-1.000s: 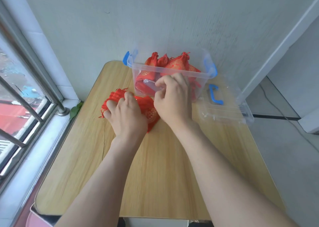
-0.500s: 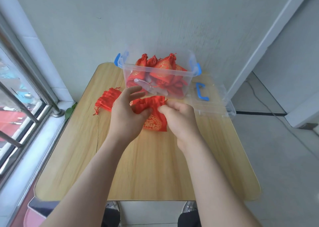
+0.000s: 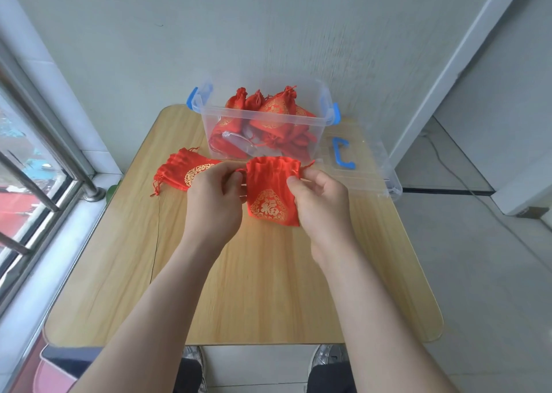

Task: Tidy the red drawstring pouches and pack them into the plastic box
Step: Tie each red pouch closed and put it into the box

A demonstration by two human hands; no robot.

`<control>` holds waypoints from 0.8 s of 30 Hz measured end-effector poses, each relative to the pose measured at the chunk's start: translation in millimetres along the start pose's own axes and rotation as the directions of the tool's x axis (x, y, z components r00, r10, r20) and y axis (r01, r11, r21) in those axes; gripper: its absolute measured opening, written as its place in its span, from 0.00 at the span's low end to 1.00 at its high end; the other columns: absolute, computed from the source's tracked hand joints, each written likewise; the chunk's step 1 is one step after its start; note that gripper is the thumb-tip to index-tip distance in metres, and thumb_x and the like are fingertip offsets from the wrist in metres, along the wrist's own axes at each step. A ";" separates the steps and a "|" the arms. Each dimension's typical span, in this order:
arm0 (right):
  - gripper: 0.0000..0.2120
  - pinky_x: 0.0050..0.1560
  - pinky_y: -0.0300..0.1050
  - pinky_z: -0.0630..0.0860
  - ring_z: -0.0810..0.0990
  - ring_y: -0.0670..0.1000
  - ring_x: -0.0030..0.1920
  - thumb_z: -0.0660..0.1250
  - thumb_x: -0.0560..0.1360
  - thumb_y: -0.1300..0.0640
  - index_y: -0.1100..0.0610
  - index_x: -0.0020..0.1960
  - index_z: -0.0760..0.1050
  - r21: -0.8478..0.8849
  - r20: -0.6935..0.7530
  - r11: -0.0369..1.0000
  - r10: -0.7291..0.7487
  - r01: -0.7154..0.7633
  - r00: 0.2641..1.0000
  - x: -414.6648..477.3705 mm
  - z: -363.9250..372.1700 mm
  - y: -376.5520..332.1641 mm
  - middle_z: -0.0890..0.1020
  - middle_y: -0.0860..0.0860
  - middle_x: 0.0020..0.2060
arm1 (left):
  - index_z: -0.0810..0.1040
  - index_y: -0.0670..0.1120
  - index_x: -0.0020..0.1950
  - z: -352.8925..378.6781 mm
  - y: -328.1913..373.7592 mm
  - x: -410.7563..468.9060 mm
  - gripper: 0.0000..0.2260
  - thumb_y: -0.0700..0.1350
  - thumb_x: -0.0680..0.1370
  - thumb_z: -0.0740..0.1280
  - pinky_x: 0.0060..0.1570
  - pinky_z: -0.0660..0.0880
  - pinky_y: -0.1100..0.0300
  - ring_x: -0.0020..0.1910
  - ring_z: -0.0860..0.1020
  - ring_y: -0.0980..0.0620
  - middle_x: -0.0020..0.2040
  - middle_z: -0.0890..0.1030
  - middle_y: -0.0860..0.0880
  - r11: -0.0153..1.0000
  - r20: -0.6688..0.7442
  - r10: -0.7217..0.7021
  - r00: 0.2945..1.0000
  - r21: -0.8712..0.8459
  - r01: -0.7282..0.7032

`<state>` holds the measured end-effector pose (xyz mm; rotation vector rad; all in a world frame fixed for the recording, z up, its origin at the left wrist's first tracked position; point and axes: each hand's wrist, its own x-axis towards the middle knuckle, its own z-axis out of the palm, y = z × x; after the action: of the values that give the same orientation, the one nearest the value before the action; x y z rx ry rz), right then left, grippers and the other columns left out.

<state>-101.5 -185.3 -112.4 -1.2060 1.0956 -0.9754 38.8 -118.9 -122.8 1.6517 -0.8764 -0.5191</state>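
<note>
Pouch (image 3: 271,192) now lifted off counter (image 3: 254,288); half a second ago you were still gathering it low over the wood. Your left hand (image 3: 213,204) pinches left cord, right hand (image 3: 319,204) pinches right edge by mouth; pouch hangs between them, mouth only partly gathered. Judgement: cinch next, then into box (image 3: 206,123), already part full. Spare pouch (image 3: 185,173) lies on counter, just left of your hands.

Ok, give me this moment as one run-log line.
left hand: pinches held pouch at left drawstring | right hand: pinches its right edge | spare pouch: flat on table | plastic box: open, pouches inside | lid: right of box
</note>
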 end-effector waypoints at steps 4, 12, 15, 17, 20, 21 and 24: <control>0.12 0.33 0.37 0.71 0.75 0.44 0.31 0.64 0.73 0.68 0.54 0.43 0.82 0.084 0.031 0.987 0.134 -0.136 0.990 0.0 -1.4 -6.8 0.79 0.45 0.31 | 0.86 0.58 0.51 2.8 3.4 -2.0 0.20 0.37 0.84 0.60 0.53 0.84 0.42 0.45 0.88 0.49 0.45 0.88 0.52 1.000 -0.004 -0.014 1.000 0.006 0.014; 0.08 0.37 0.37 0.76 0.82 0.44 0.38 0.69 0.84 0.55 0.52 0.50 0.87 0.236 -0.013 0.958 0.172 -0.164 0.985 1.0 -1.5 -4.7 0.87 0.47 0.41 | 0.86 0.57 0.56 -3.4 8.2 -4.1 0.15 0.45 0.80 0.61 0.55 0.83 0.43 0.48 0.87 0.50 0.46 0.88 0.54 0.997 -0.046 -0.029 0.999 0.070 0.033; 0.08 0.40 0.37 0.75 0.79 0.45 0.39 0.71 0.83 0.56 0.53 0.47 0.87 0.326 -0.093 0.939 0.142 -0.105 0.985 -1.3 -1.0 -7.7 0.84 0.48 0.40 | 0.84 0.51 0.62 -3.9 8.1 -4.4 0.14 0.39 0.85 0.61 0.55 0.83 0.47 0.46 0.86 0.55 0.47 0.88 0.54 0.995 -0.098 -0.051 0.994 0.076 0.058; 0.08 0.40 0.38 0.75 0.79 0.45 0.39 0.71 0.83 0.56 0.53 0.48 0.87 0.347 -0.145 0.935 0.134 -0.076 0.980 -2.8 0.0 -9.5 0.84 0.48 0.39 | 0.82 0.48 0.58 -3.5 8.2 -5.0 0.11 0.38 0.86 0.61 0.53 0.84 0.48 0.44 0.87 0.57 0.46 0.88 0.54 0.996 -0.136 -0.087 0.987 0.014 0.090; 0.08 0.32 0.35 0.73 0.78 0.43 0.33 0.67 0.85 0.58 0.56 0.51 0.85 0.400 -0.198 0.911 0.196 -0.104 0.960 -4.7 1.5 -9.6 0.84 0.47 0.36 | 0.81 0.46 0.53 -3.3 12.3 -6.8 0.09 0.39 0.87 0.61 0.51 0.85 0.49 0.42 0.87 0.57 0.45 0.89 0.52 0.978 -0.161 -0.191 0.968 -0.120 0.173; 0.09 0.32 0.35 0.73 0.78 0.44 0.32 0.66 0.86 0.58 0.56 0.51 0.84 0.407 -0.207 0.905 0.221 -0.122 0.953 -5.2 1.6 -9.2 0.84 0.47 0.36 | 0.81 0.45 0.53 -3.7 12.6 -6.4 0.09 0.40 0.87 0.61 0.51 0.85 0.49 0.43 0.88 0.55 0.45 0.89 0.51 0.966 -0.169 -0.226 0.959 -0.166 0.198; 0.11 0.35 0.40 0.74 0.80 0.47 0.35 0.61 0.88 0.58 0.57 0.53 0.80 0.454 -0.205 0.873 0.297 -0.178 0.932 -5.2 3.7 -7.2 0.84 0.50 0.38 | 0.80 0.42 0.55 -6.1 14.2 -4.8 0.09 0.41 0.87 0.61 0.50 0.85 0.47 0.44 0.89 0.51 0.45 0.89 0.47 0.918 -0.178 -0.315 0.932 -0.308 0.252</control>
<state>-99.0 -180.4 -104.5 -0.5707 1.1334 -1.1341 36.3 -112.5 -108.1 1.5451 -0.3742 -0.6128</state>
